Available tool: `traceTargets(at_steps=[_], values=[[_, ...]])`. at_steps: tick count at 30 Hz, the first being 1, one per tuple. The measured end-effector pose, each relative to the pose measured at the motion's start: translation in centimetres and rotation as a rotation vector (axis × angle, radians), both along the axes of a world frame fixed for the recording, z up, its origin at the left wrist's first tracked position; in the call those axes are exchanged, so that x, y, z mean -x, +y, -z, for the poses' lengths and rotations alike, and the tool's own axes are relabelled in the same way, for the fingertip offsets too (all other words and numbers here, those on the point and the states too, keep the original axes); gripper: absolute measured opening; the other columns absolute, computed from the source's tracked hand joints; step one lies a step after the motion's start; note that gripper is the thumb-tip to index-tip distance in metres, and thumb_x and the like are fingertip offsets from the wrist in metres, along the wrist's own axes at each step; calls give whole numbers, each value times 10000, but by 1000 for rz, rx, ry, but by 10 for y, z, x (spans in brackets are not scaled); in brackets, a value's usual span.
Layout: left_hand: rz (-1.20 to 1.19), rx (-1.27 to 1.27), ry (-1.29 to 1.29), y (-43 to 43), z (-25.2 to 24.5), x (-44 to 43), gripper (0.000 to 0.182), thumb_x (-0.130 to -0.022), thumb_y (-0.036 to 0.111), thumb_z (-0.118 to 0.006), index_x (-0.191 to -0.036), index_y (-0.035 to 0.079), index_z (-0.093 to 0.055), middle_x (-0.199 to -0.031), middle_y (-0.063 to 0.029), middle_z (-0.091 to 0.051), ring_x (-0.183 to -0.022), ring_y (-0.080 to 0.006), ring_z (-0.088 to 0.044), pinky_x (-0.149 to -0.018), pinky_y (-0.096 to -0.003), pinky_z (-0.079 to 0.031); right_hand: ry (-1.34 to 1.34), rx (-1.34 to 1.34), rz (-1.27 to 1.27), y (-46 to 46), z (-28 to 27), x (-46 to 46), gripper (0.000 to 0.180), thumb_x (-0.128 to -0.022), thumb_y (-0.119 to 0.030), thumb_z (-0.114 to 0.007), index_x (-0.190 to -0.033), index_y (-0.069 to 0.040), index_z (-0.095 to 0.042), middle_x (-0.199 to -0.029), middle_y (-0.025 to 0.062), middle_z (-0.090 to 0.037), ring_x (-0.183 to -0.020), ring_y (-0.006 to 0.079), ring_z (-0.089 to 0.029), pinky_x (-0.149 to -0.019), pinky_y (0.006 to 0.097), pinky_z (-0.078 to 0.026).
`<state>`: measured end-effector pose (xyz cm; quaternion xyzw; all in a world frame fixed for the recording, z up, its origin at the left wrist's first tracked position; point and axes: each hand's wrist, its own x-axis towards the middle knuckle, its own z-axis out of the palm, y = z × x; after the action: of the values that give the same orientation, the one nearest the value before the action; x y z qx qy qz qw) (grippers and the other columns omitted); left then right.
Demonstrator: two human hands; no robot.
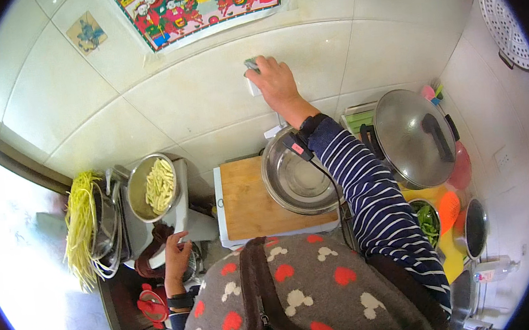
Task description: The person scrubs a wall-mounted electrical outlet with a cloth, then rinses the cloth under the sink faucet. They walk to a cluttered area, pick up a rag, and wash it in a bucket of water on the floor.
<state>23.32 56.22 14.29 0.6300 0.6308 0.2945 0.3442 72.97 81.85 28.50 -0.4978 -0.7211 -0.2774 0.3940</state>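
Observation:
My right hand [278, 81] is raised to the tiled wall, its fingers closed around a small green and grey scrubbing pad [251, 64], just above a white wall fitting [254, 87]. Below that arm, a stainless steel basin [273, 187] overlaps the right part of a wooden cutting board [246, 204]. My left hand [177, 255] hangs low at the left with fingers slightly bent and nothing visible in it. It is near a dark brown cloth [152, 255] and below a steel bowl [138, 206] of pale cut vegetable strips [160, 186].
Long yellow-green stalks [79, 233] lie over cookware at the left. A lidded wok [415, 137], a bowl of green leaves [426, 221], an orange slotted utensil [448, 210] and a pot [475, 229] stand at the right. A colourful printed picture [212, 4] hangs on the wall.

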Motion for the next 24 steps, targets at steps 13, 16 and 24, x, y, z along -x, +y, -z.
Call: traceTargets(at_steps=[13,16,24], values=[[103,340,-41,-27,17,-46,286,-978,88,-703,-1258,36,-684,-1092,-62,-671,-834,-109,-624,-749,-286,-536,2180,614,-1292,-109,72,-75,313,-1027,-203,-628,-1332,-149,-581,-1030,58,-685,-877,214,-667,-693,320,-529],[312,323,-71,-1,-10,-96,292,-1000,99,-685,-1284,32,-677,-1075,-43,-703,-861,-87,-610,-772,-263,-518,2196,592,-1443,-172,75,-58,316,-1028,-142,-593,-1343,-137,-569,-1123,75,-676,-951,230,-658,-758,351,-535],[972,320,-425,4,-67,-253,491,-1027,104,-637,-1494,50,-497,-1396,-93,-617,-1181,-172,-624,-971,-328,-525,1662,395,-577,-365,81,-21,479,-1007,-48,-597,-1469,-112,-484,-1276,59,-645,-1084,182,-672,-883,332,-558]])
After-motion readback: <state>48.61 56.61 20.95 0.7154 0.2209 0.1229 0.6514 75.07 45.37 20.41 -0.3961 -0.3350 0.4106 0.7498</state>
